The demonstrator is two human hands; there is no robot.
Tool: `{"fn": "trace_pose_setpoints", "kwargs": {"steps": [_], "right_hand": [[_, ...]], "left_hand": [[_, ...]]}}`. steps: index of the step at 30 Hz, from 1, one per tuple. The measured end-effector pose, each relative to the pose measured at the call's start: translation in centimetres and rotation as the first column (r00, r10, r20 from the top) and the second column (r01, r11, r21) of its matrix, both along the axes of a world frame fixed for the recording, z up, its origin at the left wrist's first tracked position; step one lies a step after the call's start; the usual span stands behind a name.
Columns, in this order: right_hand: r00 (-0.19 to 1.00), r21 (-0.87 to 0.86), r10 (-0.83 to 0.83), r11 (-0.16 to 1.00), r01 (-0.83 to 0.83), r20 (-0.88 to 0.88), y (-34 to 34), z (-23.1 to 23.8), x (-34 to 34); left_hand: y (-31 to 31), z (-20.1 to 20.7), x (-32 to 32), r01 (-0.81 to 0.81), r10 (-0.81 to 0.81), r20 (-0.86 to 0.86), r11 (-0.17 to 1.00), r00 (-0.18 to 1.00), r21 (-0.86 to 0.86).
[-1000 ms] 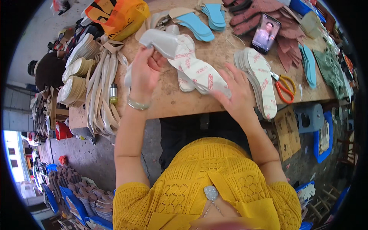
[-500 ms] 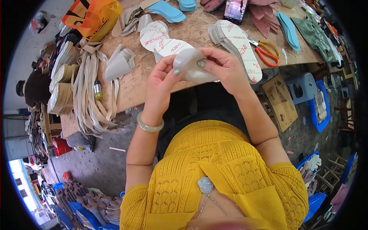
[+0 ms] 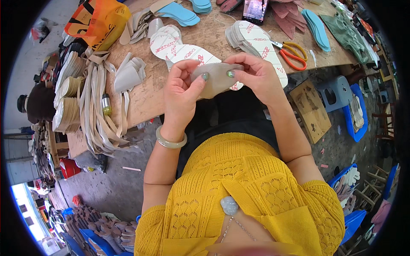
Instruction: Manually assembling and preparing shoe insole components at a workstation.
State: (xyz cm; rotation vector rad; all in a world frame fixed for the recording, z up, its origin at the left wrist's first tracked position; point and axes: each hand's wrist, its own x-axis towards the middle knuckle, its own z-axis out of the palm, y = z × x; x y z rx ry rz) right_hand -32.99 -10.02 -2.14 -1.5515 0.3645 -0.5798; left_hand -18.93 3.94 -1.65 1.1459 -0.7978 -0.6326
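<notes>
At twelve o'clock from the yellow knitted top [image 3: 239,170], a thin grey curved-edged sheet [image 3: 218,82] is pinched, thumbs against fingers, by the left hand [image 3: 181,87] and right hand [image 3: 258,79]; tension is best applied evenly.

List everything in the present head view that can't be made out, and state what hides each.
Head view:
Far side of the grey piece: turned away from the camera.
Side edges of that piece: covered by the left hand and right hand.
Part of the white sole-shaped pieces: behind the grey piece and hands.
Top of the phone: cut off by the upper picture edge.
</notes>
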Motion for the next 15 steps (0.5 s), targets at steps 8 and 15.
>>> {"fn": "trace_pose_setpoints", "kwargs": {"steps": [8, 15], "right_hand": [[0.995, -0.186, -0.095, 0.977, 0.101, 0.039, 0.1, -0.4, 0.3], [0.829, -0.567, -0.400, 0.605, 0.560, 0.392, 0.9, 0.4, 1.1]], "left_hand": [[-0.4, -0.4, 0.2, -0.056, 0.025, 0.320, 0.994, 0.947, 0.089], [-0.6, -0.6, -1.0, -0.169, 0.155, 0.353, 0.986, 0.923, 0.009]]}}
